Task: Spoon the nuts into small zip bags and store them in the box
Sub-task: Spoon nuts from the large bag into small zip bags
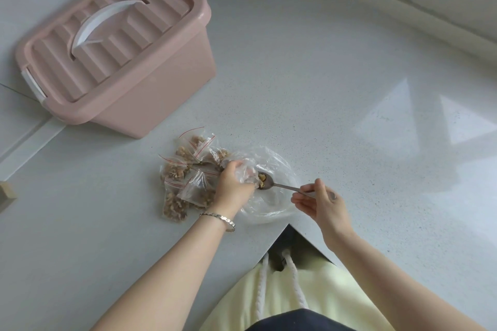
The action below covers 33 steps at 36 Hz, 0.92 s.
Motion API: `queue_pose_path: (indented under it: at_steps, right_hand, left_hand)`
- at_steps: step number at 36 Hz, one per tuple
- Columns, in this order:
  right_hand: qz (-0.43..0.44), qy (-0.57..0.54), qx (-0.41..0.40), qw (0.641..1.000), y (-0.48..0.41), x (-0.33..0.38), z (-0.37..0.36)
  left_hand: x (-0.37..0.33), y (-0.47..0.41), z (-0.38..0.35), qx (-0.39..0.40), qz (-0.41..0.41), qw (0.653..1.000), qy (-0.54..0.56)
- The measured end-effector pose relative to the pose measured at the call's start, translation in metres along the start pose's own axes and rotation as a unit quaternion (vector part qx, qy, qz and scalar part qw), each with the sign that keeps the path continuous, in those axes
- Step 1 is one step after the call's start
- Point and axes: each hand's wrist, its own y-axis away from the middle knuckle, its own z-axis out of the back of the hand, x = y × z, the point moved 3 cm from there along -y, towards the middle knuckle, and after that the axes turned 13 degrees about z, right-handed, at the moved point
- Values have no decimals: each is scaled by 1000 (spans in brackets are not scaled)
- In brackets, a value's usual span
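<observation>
My left grip (232,183) is clamped on a small bag (248,172), right grip (320,203) pinching the spoon (282,186) of nuts (262,178) at its mouth (box (150,88) lid's on).

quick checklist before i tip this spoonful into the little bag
1. The spoon carries nuts: ok.
2. The right hand pinches the spoon handle: ok.
3. The left hand grips the small zip bag at the spoon tip: ok.
4. Bag mouth wide enough around the spoon: cannot tell, the plastic is crumpled.
5. The large clear bag lies under the spoon to catch spills: ok.
6. The box ready for storing: not ok, its lid is on, and the filled bags lie on the counter.
</observation>
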Motion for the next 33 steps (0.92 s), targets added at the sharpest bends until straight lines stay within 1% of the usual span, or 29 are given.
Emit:
queue_pose_path:
  at_steps: [5,10,14,17,24,27,33]
  right_hand:
    - [-34,-84,-1,996,2,-1,22]
    - [-32,-119,24,992,2,6,38]
    - [-9,-94,34,995,0,18,45]
    - [25,-63,28,997,-3,31,49]
    - [116,55,24,991,-7,53,45]
    - [123,73,24,989,-7,49,40]
    - [119,76,12,990,-6,38,31]
  left_hand:
    - [3,-3,7,-33,-23,999,-32]
    - [5,-4,4,-18,-28,996,-81]
    - [1,-3,-3,10,-19,997,-78]
    - [-9,2,-9,35,-25,997,-62]
    - [-28,-3,-12,-12,-63,993,-94]
    - [-30,-5,-14,-13,-74,993,-88]
    - [-26,-6,-13,5,-68,996,-62]
